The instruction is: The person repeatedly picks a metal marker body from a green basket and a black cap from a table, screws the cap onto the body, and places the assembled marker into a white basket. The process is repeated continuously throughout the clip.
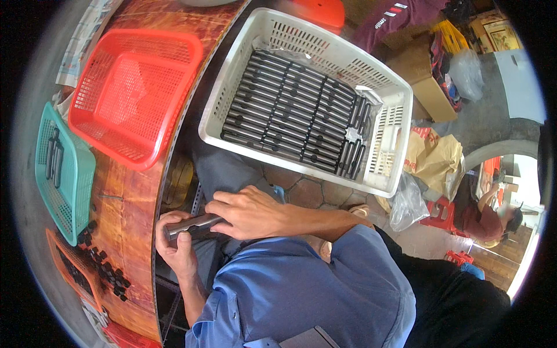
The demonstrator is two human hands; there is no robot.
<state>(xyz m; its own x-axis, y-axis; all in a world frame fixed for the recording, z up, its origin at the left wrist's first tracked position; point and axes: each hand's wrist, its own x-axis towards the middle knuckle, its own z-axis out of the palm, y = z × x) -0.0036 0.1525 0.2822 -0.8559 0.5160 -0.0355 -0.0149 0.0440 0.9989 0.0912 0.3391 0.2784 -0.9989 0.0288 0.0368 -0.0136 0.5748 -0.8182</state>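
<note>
In front of my blue shirt, both hands hold a dark grey metal tube [194, 226]. My left hand [176, 250] is closed around its left end, thumb pressed on top. My right hand [246, 213] grips the other end, its fingers covering much of that part. Beyond them stands a white plastic crate [232, 75], with similar dark tubes [296, 107] lying in tight rows. A few more upright-lying tubes [348, 156] fill its right side. Several dark tubes [54, 158] also lie in a teal basket [78, 203] on the table at left.
A red basket [130, 93] sits on the brown-patterned table [125, 203], whose edge runs beside my left hand. Small black pieces [113, 275] are scattered near an orange basket [58, 243]. Right of the crate are plastic bags [409, 203] and a cardboard box [426, 87]. Another person [484, 217] sits farther right.
</note>
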